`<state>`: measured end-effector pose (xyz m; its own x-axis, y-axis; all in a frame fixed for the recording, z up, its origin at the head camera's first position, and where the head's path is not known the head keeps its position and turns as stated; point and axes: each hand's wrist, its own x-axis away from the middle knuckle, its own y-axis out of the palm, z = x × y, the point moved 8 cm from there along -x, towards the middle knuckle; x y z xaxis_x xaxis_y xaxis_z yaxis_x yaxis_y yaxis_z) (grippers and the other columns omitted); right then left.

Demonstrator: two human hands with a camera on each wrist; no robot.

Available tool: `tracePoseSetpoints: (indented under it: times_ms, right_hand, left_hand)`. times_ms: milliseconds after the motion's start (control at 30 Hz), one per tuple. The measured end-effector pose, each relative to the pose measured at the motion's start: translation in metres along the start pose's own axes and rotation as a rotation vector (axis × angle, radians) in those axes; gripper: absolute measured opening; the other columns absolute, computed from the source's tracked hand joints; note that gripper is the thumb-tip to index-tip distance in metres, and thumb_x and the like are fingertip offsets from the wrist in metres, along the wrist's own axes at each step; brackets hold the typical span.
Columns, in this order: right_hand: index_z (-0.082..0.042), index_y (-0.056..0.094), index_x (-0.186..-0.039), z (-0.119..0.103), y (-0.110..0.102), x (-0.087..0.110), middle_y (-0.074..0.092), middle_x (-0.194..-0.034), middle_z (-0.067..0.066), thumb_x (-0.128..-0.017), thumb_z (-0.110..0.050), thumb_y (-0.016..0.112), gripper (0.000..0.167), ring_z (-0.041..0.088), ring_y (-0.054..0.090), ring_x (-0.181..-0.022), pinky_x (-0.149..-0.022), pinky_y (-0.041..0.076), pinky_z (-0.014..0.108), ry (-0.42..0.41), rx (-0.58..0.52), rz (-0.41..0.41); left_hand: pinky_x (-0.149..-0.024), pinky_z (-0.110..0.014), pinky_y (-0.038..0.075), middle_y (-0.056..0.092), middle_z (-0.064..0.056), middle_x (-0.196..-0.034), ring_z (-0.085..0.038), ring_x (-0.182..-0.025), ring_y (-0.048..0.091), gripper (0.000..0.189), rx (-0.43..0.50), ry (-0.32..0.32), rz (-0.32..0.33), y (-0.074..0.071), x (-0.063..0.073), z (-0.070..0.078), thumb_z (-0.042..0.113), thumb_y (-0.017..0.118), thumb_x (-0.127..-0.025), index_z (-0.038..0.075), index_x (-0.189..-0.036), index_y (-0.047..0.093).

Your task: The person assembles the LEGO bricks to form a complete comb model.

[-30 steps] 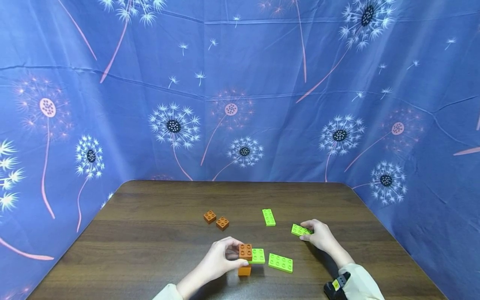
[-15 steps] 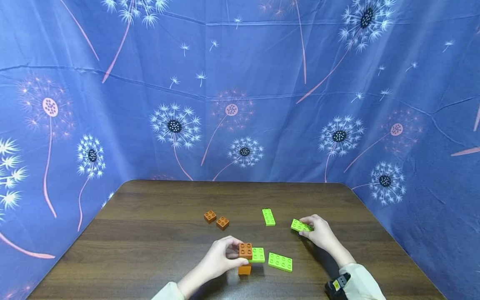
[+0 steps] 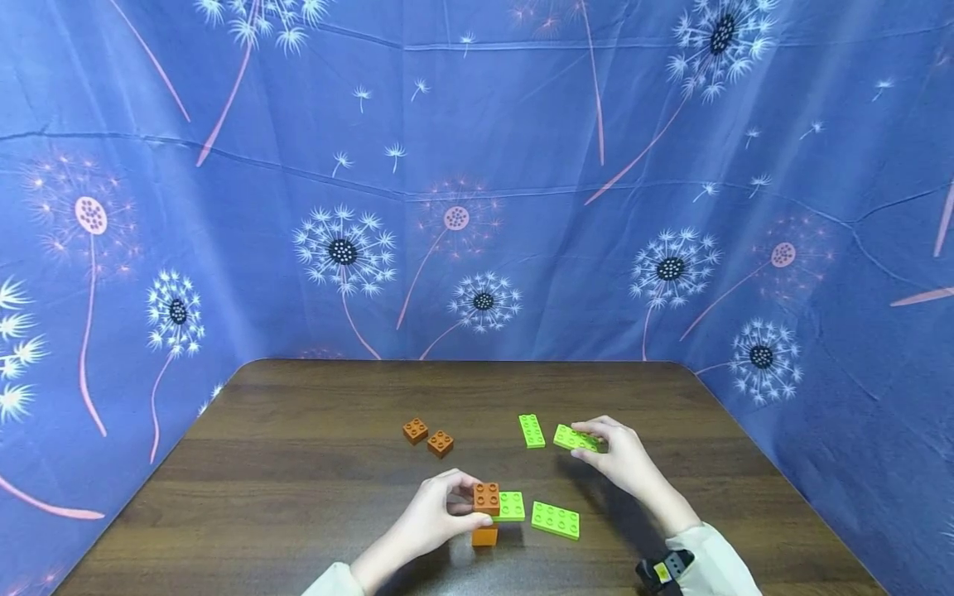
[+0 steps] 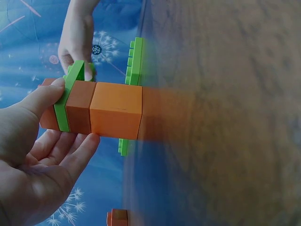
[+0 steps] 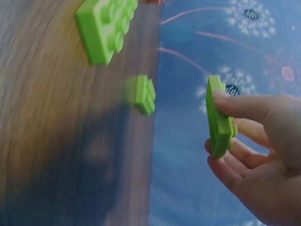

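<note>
My left hand (image 3: 436, 515) holds a small tower of toy building bricks, thumb on one side and fingers on the other. In the left wrist view the tower has an orange brick (image 4: 116, 110) at its base, a brown brick (image 4: 78, 107) above, a thin green brick (image 4: 62, 110) that sticks out sideways, and another brown brick (image 3: 487, 498) on top. Its base stands on the table. My right hand (image 3: 617, 457) pinches a flat green eight-stud brick (image 5: 219, 126) between thumb and fingers, raised off the table with its studs facing up.
One flat green brick (image 3: 555, 520) lies just right of the tower. Farther back lies another green brick (image 3: 532, 431). Two brown bricks, a left one (image 3: 415, 430) and a right one (image 3: 440, 444), sit behind the tower on the dark wooden table (image 3: 298, 414). A blue patterned cloth (image 3: 566, 273) hangs behind.
My right hand has lifted the green brick and carried it to the left and away from me, near the back green brick. The left hand and the tower have stayed in place.
</note>
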<state>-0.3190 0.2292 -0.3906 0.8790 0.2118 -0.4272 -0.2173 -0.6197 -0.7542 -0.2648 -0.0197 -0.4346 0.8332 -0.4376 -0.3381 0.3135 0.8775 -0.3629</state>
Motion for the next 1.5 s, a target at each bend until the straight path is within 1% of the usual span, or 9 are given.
tracePoseSetpoints:
  times_ms: [167, 267, 400, 600, 700, 833, 1067, 1333, 1500]
  right_hand:
    - [-0.014, 0.068, -0.11, -0.026, 0.0, 0.003, 0.066, -0.102, -0.001, -0.075, -0.014, 0.078, 0.036, 0.009, 0.056, -0.083, -0.063, 0.047, 0.025, -0.101, -0.049, -0.013]
    - [-0.015, 0.067, -0.111, -0.042, -0.001, 0.005, 0.065, -0.104, -0.003, -0.075, -0.015, 0.078, 0.038, 0.009, 0.056, -0.086, -0.061, 0.044, 0.021, -0.159, -0.077, -0.017]
    - [-0.013, 0.068, -0.11, -0.063, -0.003, 0.007, 0.065, -0.104, -0.004, -0.074, -0.013, 0.078, 0.038, 0.014, 0.061, -0.092, -0.067, 0.047, 0.022, -0.242, -0.085, 0.004]
    - [-0.016, 0.067, -0.109, -0.087, 0.0, 0.009, 0.063, -0.106, -0.008, -0.074, -0.015, 0.078, 0.037, 0.012, 0.061, -0.1, -0.081, 0.053, 0.033, -0.298, -0.081, -0.01]
    - [-0.016, 0.067, -0.11, -0.096, 0.005, 0.011, 0.063, -0.106, -0.009, -0.075, -0.015, 0.078, 0.037, 0.011, 0.061, -0.099, -0.08, 0.053, 0.032, -0.331, -0.096, -0.034]
    - [-0.014, 0.067, -0.11, -0.107, 0.013, 0.015, 0.063, -0.104, -0.007, -0.075, -0.014, 0.078, 0.036, 0.009, 0.06, -0.095, -0.076, 0.052, 0.027, -0.386, -0.111, -0.062]
    - [-0.011, 0.067, -0.109, -0.123, 0.021, 0.021, 0.062, -0.104, -0.005, -0.075, -0.011, 0.078, 0.036, 0.011, 0.061, -0.094, -0.078, 0.053, 0.028, -0.469, -0.129, -0.079]
    - [-0.009, 0.066, -0.109, -0.133, 0.027, 0.026, 0.061, -0.103, -0.003, -0.076, -0.009, 0.076, 0.035, 0.011, 0.06, -0.091, -0.075, 0.052, 0.026, -0.532, -0.169, -0.099]
    - [-0.009, 0.065, -0.11, -0.135, 0.032, 0.028, 0.061, -0.103, -0.002, -0.076, -0.008, 0.076, 0.036, 0.011, 0.06, -0.09, -0.074, 0.051, 0.025, -0.563, -0.163, -0.105]
  left_hand:
    - [-0.074, -0.015, 0.054, 0.063, -0.007, -0.092, -0.006, -0.084, 0.064, 0.031, 0.003, -0.017, 0.005, 0.0, 0.0, 0.0, 0.015, 0.078, -0.075, 0.001, -0.098, 0.063]
    - [-0.074, -0.015, 0.054, 0.063, -0.007, -0.092, -0.006, -0.084, 0.063, 0.031, 0.007, -0.01, 0.008, -0.001, 0.0, 0.002, 0.016, 0.079, -0.075, 0.001, -0.097, 0.063]
    - [-0.074, -0.015, 0.054, 0.062, -0.007, -0.093, -0.006, -0.086, 0.063, 0.031, 0.013, -0.007, 0.004, -0.001, -0.002, 0.005, 0.016, 0.078, -0.075, 0.001, -0.097, 0.063]
    - [-0.076, -0.017, 0.055, 0.062, -0.007, -0.094, -0.007, -0.087, 0.063, 0.03, 0.025, -0.018, 0.001, -0.001, -0.003, 0.004, 0.013, 0.079, -0.075, 0.001, -0.097, 0.062]
    - [-0.076, -0.016, 0.054, 0.062, -0.007, -0.095, -0.008, -0.088, 0.063, 0.03, 0.023, -0.023, 0.003, -0.001, -0.003, 0.004, 0.013, 0.079, -0.074, 0.001, -0.097, 0.062]
    - [-0.076, -0.016, 0.054, 0.062, -0.006, -0.095, -0.008, -0.089, 0.063, 0.031, 0.016, -0.018, 0.001, -0.002, -0.003, 0.005, 0.014, 0.079, -0.075, 0.001, -0.098, 0.062]
    - [-0.076, -0.016, 0.054, 0.062, -0.007, -0.095, -0.008, -0.088, 0.062, 0.029, 0.016, -0.014, 0.006, 0.0, -0.001, 0.004, 0.013, 0.078, -0.075, 0.002, -0.097, 0.062]
    - [-0.076, -0.016, 0.054, 0.061, -0.006, -0.095, -0.008, -0.088, 0.063, 0.03, 0.006, -0.012, 0.004, 0.0, -0.001, 0.004, 0.014, 0.078, -0.075, 0.001, -0.097, 0.062]
    - [-0.077, -0.017, 0.054, 0.062, -0.008, -0.096, -0.008, -0.089, 0.062, 0.029, 0.012, -0.01, 0.002, -0.001, -0.001, 0.004, 0.014, 0.078, -0.076, 0.002, -0.097, 0.062]
